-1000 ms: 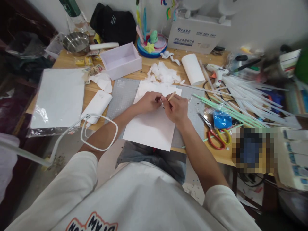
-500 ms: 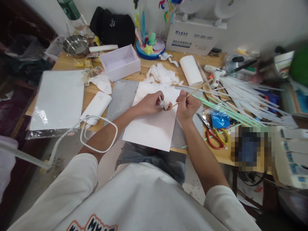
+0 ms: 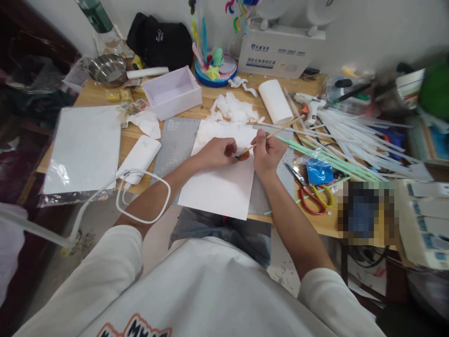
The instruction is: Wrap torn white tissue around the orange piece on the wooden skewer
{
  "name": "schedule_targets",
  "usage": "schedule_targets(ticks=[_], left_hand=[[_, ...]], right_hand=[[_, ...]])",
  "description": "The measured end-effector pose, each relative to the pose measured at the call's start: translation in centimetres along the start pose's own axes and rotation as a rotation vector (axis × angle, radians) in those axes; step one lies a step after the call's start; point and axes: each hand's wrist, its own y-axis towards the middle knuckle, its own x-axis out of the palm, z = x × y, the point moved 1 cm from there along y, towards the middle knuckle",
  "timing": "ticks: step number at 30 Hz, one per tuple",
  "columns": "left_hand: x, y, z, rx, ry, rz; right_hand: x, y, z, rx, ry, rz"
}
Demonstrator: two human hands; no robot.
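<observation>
My right hand [image 3: 267,152] is closed round a thin wooden stick [image 3: 286,126], which slants down to the left. Against the stick's lower end sits a small orange piece with a dark tip [image 3: 244,155]; its kind is too small to tell. My left hand [image 3: 219,152] is beside that piece, fingers curled in, the fingertips at or very near its dark tip. What those fingers hold, if anything, is hidden. Under both hands lies a white sheet of paper [image 3: 217,192], on top of a grey cutting mat [image 3: 171,145].
Crumpled tissue [image 3: 234,108] and a white roll [image 3: 276,101] lie behind the paper. To the right are a glue gun [image 3: 312,106], white strips [image 3: 358,135] and red-and-yellow-handled scissors [image 3: 312,199]. A power bank [image 3: 142,157] with a looped cable and a lilac box [image 3: 171,92] are at left.
The white tissue-like scrap at my left fingertips no longer shows. The orange piece is now in plainer view along the stick. My right hand has shifted slightly left.
</observation>
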Motion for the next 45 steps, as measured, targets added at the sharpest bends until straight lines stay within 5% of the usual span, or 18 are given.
schedule_targets(ticks=[11,23,28,33,39,45], left_hand=[[1.1,0.1,-0.3,-0.007,0.116,0.077],[0.7,-0.3,0.2,0.014,0.129,0.058],[-3.3,0.1,0.6,0.012,0.131,0.249],[-8.6,4.5,-1.8,-0.113,0.211,0.528],[-7.2,8.8,-4.7,-0.250,0.462,0.533],[-7.8,8.3,-4.5,-0.190,0.313,0.622]], right_hand=[[-0.3,0.2,0.2,-0.046,-0.035,0.116],[-0.4,0.2,0.3,-0.019,-0.043,0.032],[-0.8,0.6,0.2,-0.014,-0.031,0.114],[-0.6,0.5,0.0,-0.022,-0.009,0.110],[-0.5,0.4,0.4,-0.056,0.014,0.130],[-0.9,0.6,0.3,-0.037,-0.029,0.099]])
